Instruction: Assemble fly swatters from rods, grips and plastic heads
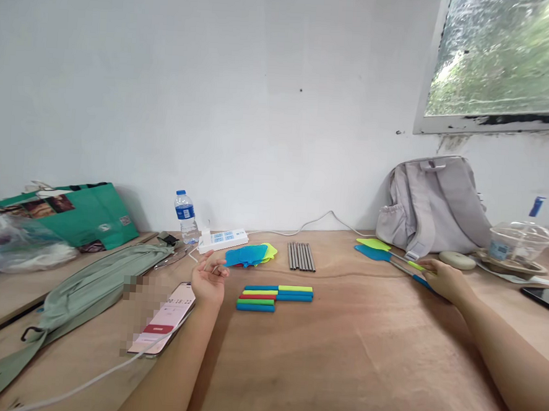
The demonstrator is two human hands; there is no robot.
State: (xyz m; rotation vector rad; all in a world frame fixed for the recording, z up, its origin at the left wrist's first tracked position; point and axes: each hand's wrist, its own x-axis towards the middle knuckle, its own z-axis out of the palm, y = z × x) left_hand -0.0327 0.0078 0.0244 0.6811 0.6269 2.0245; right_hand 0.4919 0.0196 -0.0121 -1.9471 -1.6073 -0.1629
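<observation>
yellow-green is seen off to the right; what is gripped there?

a yellow-green paddle (373, 243), by its handle: the fingers of the right hand (441, 278) are closed on it, though how firmly cannot be told. its blade is rested on the wooden tabletop (339, 364) near the grey backpack (435, 203), just beyond a blue paddle (372, 253).

and the left hand (209, 276)?

nothing is seen to be held by it; it is raised, fingers loosely curled, near the heap of flat blue and yellow-green pieces (247, 255).

how is the paddle best managed?

by the handle, probably, with the blade kept flat and low so that the blue one is not snagged; the two shafts should be kept side by side, not crossed.

and the materials?

slender metal tubes (302, 257), shiny and straight, are lined up in a row. nearer, coloured sleeves (256, 302) in blue, green, red and yellow are laid edge to edge, smooth and round. the heaped pieces are thin, perhaps bendy plastic; the backpack's cloth is creased.
</observation>
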